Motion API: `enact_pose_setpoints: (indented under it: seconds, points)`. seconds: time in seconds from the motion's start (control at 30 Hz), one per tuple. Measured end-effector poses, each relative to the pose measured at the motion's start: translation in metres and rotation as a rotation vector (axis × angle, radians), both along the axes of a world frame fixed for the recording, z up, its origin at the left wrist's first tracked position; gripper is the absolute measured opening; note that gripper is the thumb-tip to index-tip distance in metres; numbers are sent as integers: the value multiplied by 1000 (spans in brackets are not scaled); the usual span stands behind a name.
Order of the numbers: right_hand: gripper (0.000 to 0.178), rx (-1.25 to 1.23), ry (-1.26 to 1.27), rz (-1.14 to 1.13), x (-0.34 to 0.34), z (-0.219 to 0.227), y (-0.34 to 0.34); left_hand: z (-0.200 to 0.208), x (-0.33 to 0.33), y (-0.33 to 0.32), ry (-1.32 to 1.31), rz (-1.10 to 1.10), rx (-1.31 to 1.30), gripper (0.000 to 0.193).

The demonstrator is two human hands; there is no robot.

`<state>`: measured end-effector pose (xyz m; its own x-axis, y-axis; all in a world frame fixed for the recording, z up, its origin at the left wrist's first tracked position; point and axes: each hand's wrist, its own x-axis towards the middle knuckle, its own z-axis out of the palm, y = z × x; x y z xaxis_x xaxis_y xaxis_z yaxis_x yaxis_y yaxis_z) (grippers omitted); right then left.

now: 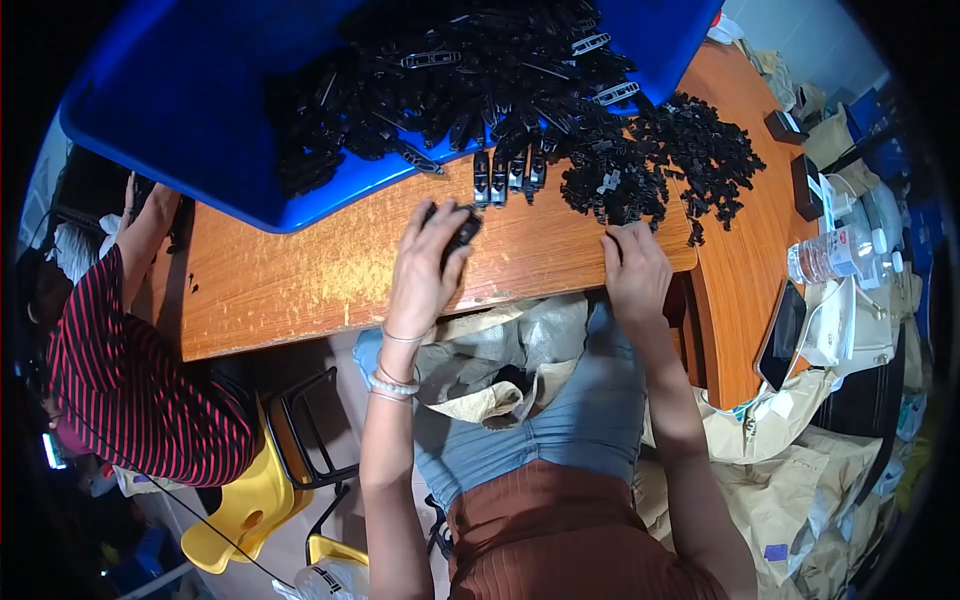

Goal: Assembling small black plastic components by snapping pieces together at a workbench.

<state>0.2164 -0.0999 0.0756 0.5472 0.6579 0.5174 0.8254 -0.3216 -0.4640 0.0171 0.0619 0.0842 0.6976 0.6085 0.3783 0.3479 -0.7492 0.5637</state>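
Observation:
My left hand (425, 275), with beads and bands on its wrist, is curled around a dark elongated plastic part (463, 233) just above the wooden table (330, 265). At the near edge of a heap of small black plastic pieces (610, 180), my right hand (640, 275) has its fingertips drawn together and pointing down; whatever they pinch is hidden. Between the hands and a blue bin (170, 130), several black and silver parts (498, 178) stand side by side in a row. Long black plastic parts (430, 100) fill much of the bin.
More small black pieces (715, 150) spread to the right. Along the right side are a water bottle (825, 255), a phone (782, 335) and brown paper bags (790, 500). A co-worker in a striped top (140, 390) sits at left on a yellow chair (245, 505).

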Motion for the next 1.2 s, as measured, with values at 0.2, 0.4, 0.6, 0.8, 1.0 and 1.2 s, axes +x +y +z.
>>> enact_pose_setpoints:
  seconds: [0.2, 0.4, 0.6, 0.8, 1.0, 1.2]
  points:
    - [13, -6, -35, 114, -13, 1, 11, 8, -8, -24, -93, 101, 171, 28]
    - [16, 360, 1091, 433, -29, -5, 13, -3, -11, -45, -117, 113, 235, 22]
    - [17, 347, 1149, 499, -36, 4, 6, 7, -8, -55, -266, 106, -43, 19]
    - [11, 289, 769, 547, -54, 31, 0, 22, -8, -76, -203, -15, -475, 24]
    - [15, 226, 408, 502, -49, 29, -5, 24, -8, -81, -373, -39, -990, 21]
    - [22, 179, 558, 555, -54, 33, -5, 22, -3, -80, -506, -51, -1038, 17]
